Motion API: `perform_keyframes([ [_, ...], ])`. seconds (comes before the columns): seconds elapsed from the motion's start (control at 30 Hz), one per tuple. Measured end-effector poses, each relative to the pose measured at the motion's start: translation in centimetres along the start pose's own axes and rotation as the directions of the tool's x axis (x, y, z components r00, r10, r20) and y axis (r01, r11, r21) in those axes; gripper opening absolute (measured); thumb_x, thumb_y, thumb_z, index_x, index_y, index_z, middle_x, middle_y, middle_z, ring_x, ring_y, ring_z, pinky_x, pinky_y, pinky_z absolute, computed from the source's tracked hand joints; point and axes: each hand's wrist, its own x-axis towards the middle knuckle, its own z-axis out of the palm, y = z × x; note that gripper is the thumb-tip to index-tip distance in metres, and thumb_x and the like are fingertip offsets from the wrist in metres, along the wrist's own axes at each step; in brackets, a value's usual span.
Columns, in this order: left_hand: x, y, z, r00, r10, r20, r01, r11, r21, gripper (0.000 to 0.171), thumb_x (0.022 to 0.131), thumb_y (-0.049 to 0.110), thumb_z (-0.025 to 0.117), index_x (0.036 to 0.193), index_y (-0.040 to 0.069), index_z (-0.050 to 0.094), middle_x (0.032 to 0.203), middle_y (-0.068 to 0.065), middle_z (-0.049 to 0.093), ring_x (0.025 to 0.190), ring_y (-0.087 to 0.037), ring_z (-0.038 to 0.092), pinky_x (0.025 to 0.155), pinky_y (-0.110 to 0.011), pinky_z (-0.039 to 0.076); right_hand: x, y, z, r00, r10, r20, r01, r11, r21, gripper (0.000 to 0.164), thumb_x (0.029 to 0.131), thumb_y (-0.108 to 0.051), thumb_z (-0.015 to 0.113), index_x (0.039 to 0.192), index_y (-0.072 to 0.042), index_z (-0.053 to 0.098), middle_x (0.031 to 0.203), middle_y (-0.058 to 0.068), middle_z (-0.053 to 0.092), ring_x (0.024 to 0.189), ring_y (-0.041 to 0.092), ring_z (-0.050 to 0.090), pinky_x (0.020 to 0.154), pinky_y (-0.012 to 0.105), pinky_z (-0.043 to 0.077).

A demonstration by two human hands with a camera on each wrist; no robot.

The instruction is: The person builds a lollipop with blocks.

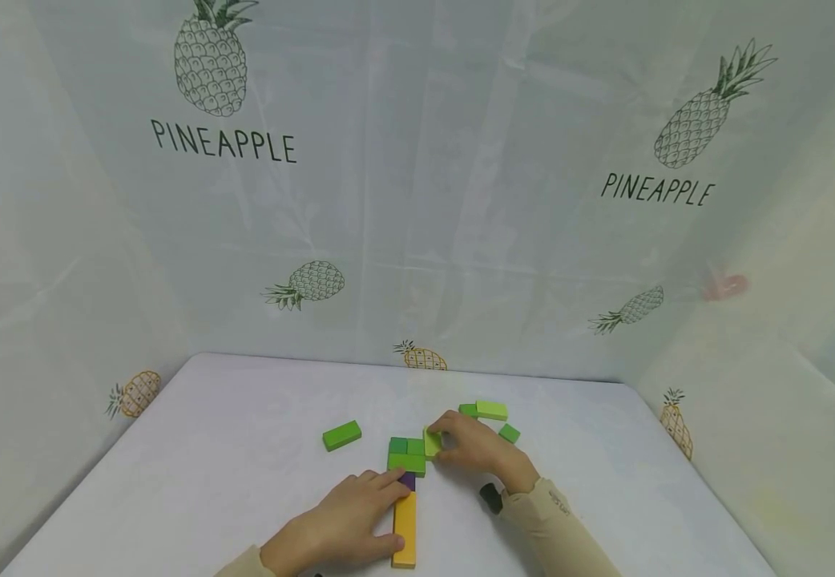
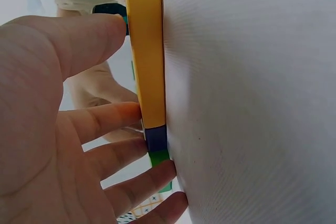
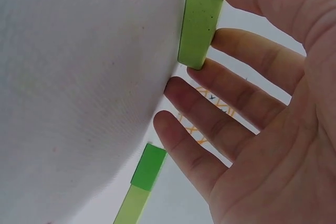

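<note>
My left hand (image 1: pixel 352 517) rests along the left side of an orange block (image 1: pixel 405 529), fingers nearly straight. Its thumb touches the block near the close end, while the fingertips reach a small purple block (image 1: pixel 408 482) and the green blocks beyond. Those blocks form a line: orange, purple, then a long green block (image 1: pixel 406 464) lying crosswise. Behind it sit a dark green block (image 1: pixel 398 445) and a mid-green block (image 1: pixel 415 446). Just right of this group, my right hand (image 1: pixel 475 445) pinches a light green block (image 3: pixel 200 24) lengthwise, thumb at the near end and fingertips toward the far end.
A loose green block (image 1: pixel 341 435) lies left of the group. At the back right are a light green block (image 1: pixel 492 410), a green block (image 1: pixel 468 409) beside it and a small green block (image 1: pixel 509 433). A pineapple-print curtain (image 1: pixel 417 200) hangs around the white table (image 1: pixel 259 433).
</note>
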Motion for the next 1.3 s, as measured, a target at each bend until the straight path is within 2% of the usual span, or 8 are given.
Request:
perform_keyframes([
  [0.37, 0.2, -0.1, 0.0, 1.000, 0.001, -0.009, -0.001, 1.000, -0.016, 0.057, 0.086, 0.059, 0.058, 0.133, 0.028, 0.053, 0.146, -0.001, 0.042, 0.126, -0.022, 0.045, 0.098, -0.050, 0.042, 0.1, 0.3, 0.2, 1.000, 0.000, 0.005, 0.000, 1.000, -0.003, 0.042, 0.082, -0.025, 0.074, 0.121, -0.015, 0.065, 0.120, -0.004, 0.060, 0.116, 0.018, 0.054, 0.100, 0.039, 0.043],
  [0.6, 0.0, -1.1, -0.6, 0.995, 0.024, -0.094, -0.024, 1.000, 0.005, 0.055, 0.088, 0.053, 0.058, 0.132, 0.021, 0.055, 0.141, -0.004, 0.049, 0.124, -0.023, 0.049, 0.099, -0.048, 0.043, 0.0, 0.4, 0.2, 1.000, -0.022, -0.005, 0.022, 1.000, -0.011, 0.042, 0.081, -0.026, 0.074, 0.121, -0.015, 0.065, 0.119, -0.005, 0.060, 0.114, 0.017, 0.055, 0.100, 0.039, 0.043],
  [0.77, -0.4, -3.0, -1.6, 0.988, -0.015, -0.154, 0.020, 0.999, 0.034, 0.057, 0.088, 0.050, 0.061, 0.133, 0.016, 0.054, 0.138, -0.005, 0.051, 0.126, -0.027, 0.047, 0.103, -0.049, 0.038, 0.0, 0.4, 0.2, 1.000, -0.025, -0.002, 0.025, 1.000, -0.017, 0.042, 0.082, -0.026, 0.073, 0.121, -0.015, 0.065, 0.119, -0.004, 0.060, 0.114, 0.017, 0.054, 0.100, 0.038, 0.044],
  [1.0, -0.3, -7.0, -2.8, 0.954, -0.035, -0.297, 0.055, 0.997, 0.059, 0.049, 0.086, 0.041, 0.068, 0.126, 0.013, 0.059, 0.133, -0.007, 0.055, 0.124, -0.029, 0.048, 0.103, -0.051, 0.038, 0.0, 0.6, 0.4, 1.000, -0.030, 0.002, 0.030, 0.999, -0.012, 0.042, 0.082, -0.026, 0.073, 0.122, -0.014, 0.064, 0.119, -0.005, 0.059, 0.114, 0.017, 0.054, 0.100, 0.039, 0.044],
  [1.17, 0.0, -9.2, -3.7, 0.940, -0.090, -0.330, 0.116, 0.991, 0.060, 0.043, 0.084, 0.037, 0.071, 0.121, 0.015, 0.063, 0.132, -0.009, 0.055, 0.123, -0.031, 0.049, 0.101, -0.053, 0.038, 0.0, 0.8, 0.5, 0.998, -0.057, -0.006, 0.057, 0.998, -0.025, 0.042, 0.082, -0.027, 0.074, 0.121, -0.014, 0.065, 0.118, -0.005, 0.060, 0.112, 0.016, 0.055, 0.099, 0.037, 0.044],
  [1.3, 0.2, -10.3, -4.2, 0.936, -0.109, -0.335, 0.138, 0.988, 0.063, 0.044, 0.083, 0.035, 0.073, 0.120, 0.013, 0.064, 0.131, -0.012, 0.055, 0.122, -0.033, 0.049, 0.099, -0.054, 0.039, 0.1, 0.8, 0.5, 0.998, -0.064, -0.012, 0.064, 0.998, -0.027, 0.042, 0.082, -0.027, 0.074, 0.121, -0.014, 0.065, 0.118, -0.004, 0.059, 0.112, 0.016, 0.055, 0.099, 0.037, 0.044],
])
